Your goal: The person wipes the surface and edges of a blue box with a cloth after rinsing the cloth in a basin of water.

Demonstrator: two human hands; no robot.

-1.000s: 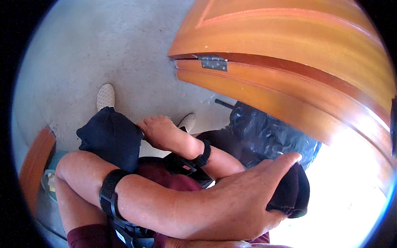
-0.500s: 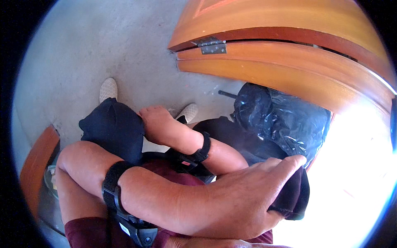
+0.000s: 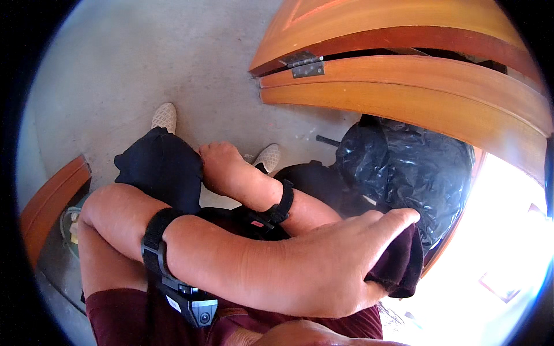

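Beside the black bag (image 3: 407, 173), we list: left hand (image 3: 337, 262) clasping maroon cloth (image 3: 399, 262), best gripped firmly; right hand (image 3: 223, 164) against navy cloth (image 3: 161, 170), pinch unclear.

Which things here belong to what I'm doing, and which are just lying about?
Likely in use:
maroon cloth, gripped by the left hand
black cloth, at the right hand, grip hidden

Just lying or standing about:
black bag
wooden door

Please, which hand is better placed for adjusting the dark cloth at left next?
Probably the right hand: it is at the edge of the dark cloth, while the left hand grips maroon fabric farther right.
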